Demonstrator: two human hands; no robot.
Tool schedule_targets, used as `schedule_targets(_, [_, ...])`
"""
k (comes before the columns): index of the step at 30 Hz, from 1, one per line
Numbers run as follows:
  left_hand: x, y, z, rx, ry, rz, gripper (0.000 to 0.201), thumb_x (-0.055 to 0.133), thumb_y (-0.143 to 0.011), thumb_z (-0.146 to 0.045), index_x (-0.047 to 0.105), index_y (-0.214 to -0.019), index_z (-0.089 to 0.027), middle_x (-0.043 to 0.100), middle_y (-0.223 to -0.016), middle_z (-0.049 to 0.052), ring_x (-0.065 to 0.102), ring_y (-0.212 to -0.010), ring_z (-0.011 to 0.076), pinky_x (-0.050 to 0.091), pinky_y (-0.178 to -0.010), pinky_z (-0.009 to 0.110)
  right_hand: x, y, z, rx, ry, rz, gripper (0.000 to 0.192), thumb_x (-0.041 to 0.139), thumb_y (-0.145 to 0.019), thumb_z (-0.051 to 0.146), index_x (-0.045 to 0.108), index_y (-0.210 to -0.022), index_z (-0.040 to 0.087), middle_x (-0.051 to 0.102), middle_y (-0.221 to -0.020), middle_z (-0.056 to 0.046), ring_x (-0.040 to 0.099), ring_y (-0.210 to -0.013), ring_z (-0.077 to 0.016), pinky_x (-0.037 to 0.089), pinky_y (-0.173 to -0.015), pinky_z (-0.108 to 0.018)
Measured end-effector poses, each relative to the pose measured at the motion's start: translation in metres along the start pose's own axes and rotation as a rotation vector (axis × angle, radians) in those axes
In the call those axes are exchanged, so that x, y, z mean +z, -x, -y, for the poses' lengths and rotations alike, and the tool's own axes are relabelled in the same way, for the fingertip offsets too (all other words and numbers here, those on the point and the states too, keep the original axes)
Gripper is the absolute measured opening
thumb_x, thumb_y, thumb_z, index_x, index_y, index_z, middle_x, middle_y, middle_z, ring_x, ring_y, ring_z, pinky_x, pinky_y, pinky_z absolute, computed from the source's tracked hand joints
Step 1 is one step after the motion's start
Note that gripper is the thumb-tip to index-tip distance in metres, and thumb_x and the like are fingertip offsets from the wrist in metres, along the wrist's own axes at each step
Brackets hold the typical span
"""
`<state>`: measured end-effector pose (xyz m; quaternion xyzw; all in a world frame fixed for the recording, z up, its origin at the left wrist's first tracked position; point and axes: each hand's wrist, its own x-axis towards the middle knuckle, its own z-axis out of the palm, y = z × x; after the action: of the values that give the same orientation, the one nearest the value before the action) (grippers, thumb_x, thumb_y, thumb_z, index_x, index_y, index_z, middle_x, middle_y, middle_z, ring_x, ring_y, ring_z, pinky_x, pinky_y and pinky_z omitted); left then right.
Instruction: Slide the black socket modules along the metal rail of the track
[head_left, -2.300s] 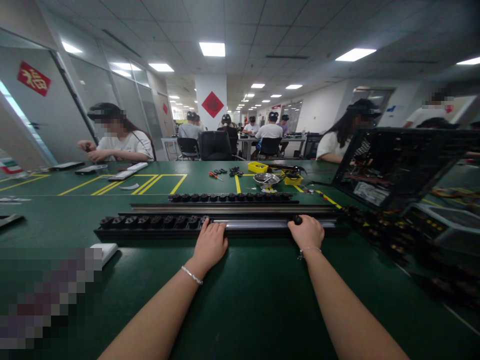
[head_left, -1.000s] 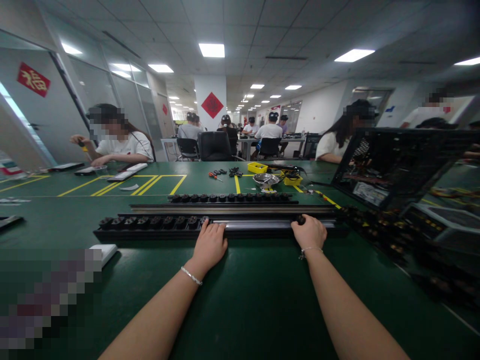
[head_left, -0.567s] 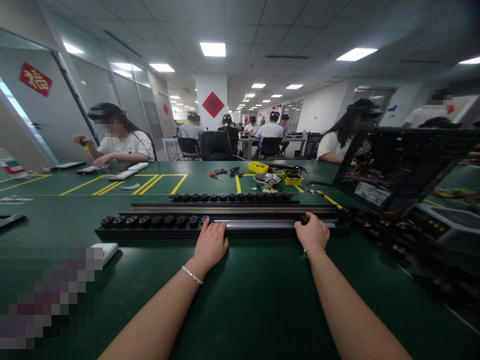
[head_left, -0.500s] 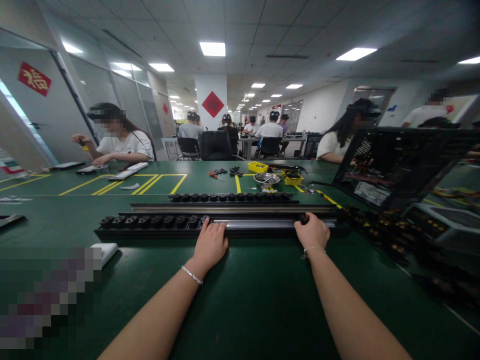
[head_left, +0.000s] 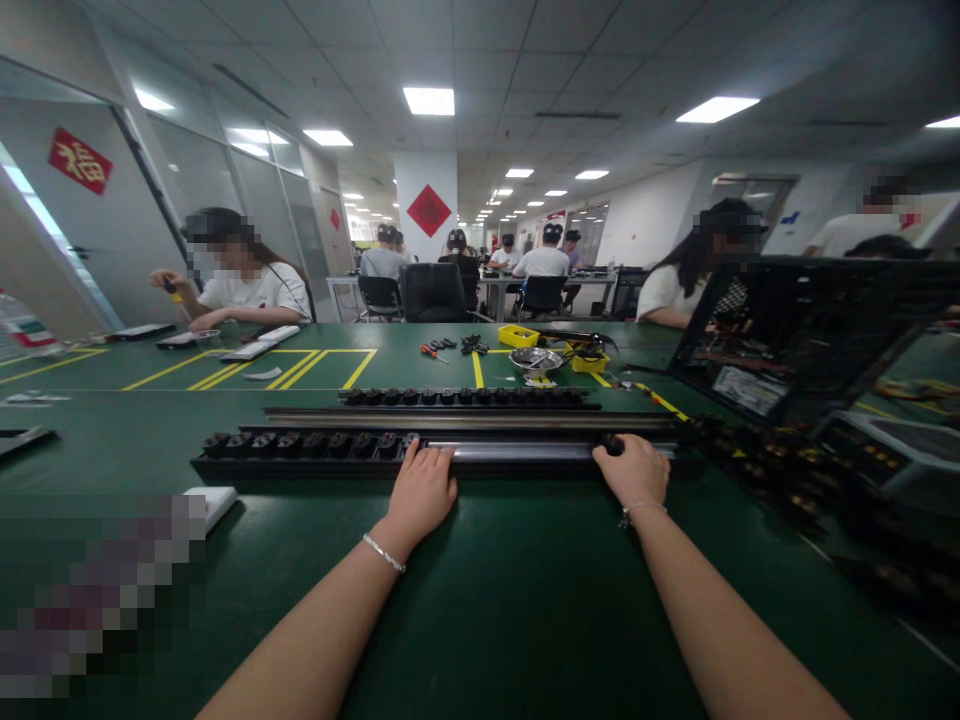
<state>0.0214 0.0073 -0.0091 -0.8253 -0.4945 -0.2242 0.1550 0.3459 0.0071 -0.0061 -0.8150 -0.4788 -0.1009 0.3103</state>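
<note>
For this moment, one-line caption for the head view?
Left hand and right hand rest on a long black socket rail on a green bench.

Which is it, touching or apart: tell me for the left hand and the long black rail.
Touching. The head view shows the left hand lying flat with its fingertips on the near edge of the long black rail, with no gap between them.

rail: long black strip [head_left: 315,447], lying flat crosswise on the green desk [head_left: 480,600]
modules: black, rowed along its left half
small black part [head_left: 613,443]: sits on rail's bare silver stretch
</note>
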Motion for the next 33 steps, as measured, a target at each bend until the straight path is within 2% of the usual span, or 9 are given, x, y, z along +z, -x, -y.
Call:
schedule_targets(20, [-0.0034,-0.0002,-0.0009,-0.004,0.014,0.006,0.032,0.05,-0.081,-0.021,0.058,-0.112,-0.016,0.066,-0.102,0.01,0.059,-0.102,0.0233,0.022,-0.112,0.045,-0.007,0.0017,0.002,-0.002,-0.006,0.011,0.037,0.044,-0.073,0.035,0.066,-0.096,0.016,0.064,-0.111,-0.011,0.052,-0.106,-0.0258,0.032,-0.095,-0.039])
schedule_targets(27, [-0.0033,-0.0003,-0.0012,-0.003,0.007,0.006,0.034,0.05,-0.081,-0.021,0.058,-0.114,-0.014,0.066,-0.102,0.01,0.058,-0.103,0.0235,0.021,-0.113,0.044,-0.0037,0.0003,-0.0003,0.034,-0.021,-0.028,0.047,0.047,-0.073,0.036,0.06,-0.111,0.013,0.064,-0.109,-0.013,0.054,-0.103,-0.0259,0.034,-0.095,-0.039])
schedule_targets(33, [-0.003,-0.0005,-0.0013,-0.003,0.01,0.006,0.033,0.05,-0.082,-0.021,0.058,-0.113,-0.014,0.066,-0.102,0.01,0.058,-0.102,0.0235,0.022,-0.112,0.045,-0.0058,-0.0005,-0.0004,0.057,-0.021,-0.026,0.049,0.049,-0.073,0.035,0.058,-0.115,0.013,0.065,-0.106,-0.013,0.056,-0.102,-0.0263,0.035,-0.094,-0.037])
